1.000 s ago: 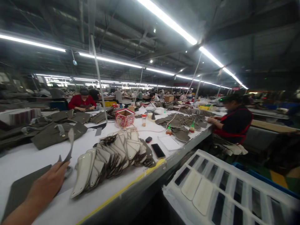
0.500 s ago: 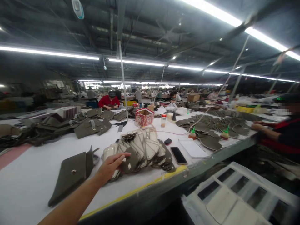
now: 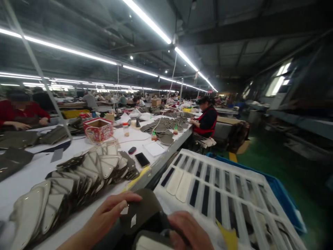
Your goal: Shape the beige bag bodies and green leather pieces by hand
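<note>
Low in the head view, my left hand (image 3: 111, 211) grips a dark olive piece (image 3: 143, 208) with small white patches, its fingers along the left edge. My right hand (image 3: 188, 227), fingers bent, is just to the right of that piece, on a dark item at the bottom edge that I cannot make out clearly. A light panel with a dark rim (image 3: 153, 243) lies low between the hands. On the white table to the left spreads a long overlapping pile of white-faced olive pieces (image 3: 88, 170).
A slotted white tray (image 3: 218, 187) rests over a blue crate (image 3: 286, 201) at the right. On the table are a phone (image 3: 142, 159), a red patterned box (image 3: 98, 130), a jar (image 3: 126, 129) and a notepad (image 3: 155, 147). Two people sit at tables beyond.
The view has swung right. My left hand, earlier over the pile, now holds the patched olive piece off the pile, near the table edge. My right hand has come into view.
</note>
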{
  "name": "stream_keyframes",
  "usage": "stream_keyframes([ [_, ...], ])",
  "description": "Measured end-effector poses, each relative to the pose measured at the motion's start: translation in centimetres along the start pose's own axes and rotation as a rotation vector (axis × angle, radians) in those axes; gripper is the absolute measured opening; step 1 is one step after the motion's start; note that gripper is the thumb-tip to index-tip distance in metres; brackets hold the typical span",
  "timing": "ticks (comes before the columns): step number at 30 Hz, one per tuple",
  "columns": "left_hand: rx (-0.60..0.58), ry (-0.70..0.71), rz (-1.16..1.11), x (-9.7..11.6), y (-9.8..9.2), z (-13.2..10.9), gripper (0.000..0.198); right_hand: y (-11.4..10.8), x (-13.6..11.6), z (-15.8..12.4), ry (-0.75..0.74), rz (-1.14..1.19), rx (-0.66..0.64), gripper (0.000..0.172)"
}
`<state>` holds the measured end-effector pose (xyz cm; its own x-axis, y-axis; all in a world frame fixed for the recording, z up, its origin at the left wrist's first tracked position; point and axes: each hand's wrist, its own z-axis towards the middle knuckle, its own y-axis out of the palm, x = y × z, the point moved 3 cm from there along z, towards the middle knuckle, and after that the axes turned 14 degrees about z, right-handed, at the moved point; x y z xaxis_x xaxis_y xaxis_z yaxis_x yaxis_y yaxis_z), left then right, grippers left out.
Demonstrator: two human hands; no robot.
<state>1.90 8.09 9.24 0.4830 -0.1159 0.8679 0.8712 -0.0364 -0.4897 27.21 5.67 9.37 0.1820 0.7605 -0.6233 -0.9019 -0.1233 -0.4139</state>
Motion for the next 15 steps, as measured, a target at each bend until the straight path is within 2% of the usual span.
stream_keyframes([
  [2,-0.041,0.048,0.105,0.5,2.0,0.1,0.046,0.5,-1.3,0.6,0.057,0.155,-0.022,0.019],
  [5,-0.08,0.073,0.211,0.8,4.4,0.1,0.044,1.4,-2.1,0.7,0.286,0.349,0.031,0.02],
  [7,-0.099,0.089,0.229,1.0,5.6,-0.1,0.041,1.8,-2.0,0.4,0.417,0.398,0.078,0.022],
  [12,-0.15,0.101,0.235,1.2,7.7,-0.5,0.04,2.1,-1.6,-0.4,0.648,0.539,0.129,0.017],
  [15,-0.184,0.077,0.246,0.9,8.4,-0.6,0.041,2.0,-1.4,-0.8,0.718,0.63,0.152,0.015],
])
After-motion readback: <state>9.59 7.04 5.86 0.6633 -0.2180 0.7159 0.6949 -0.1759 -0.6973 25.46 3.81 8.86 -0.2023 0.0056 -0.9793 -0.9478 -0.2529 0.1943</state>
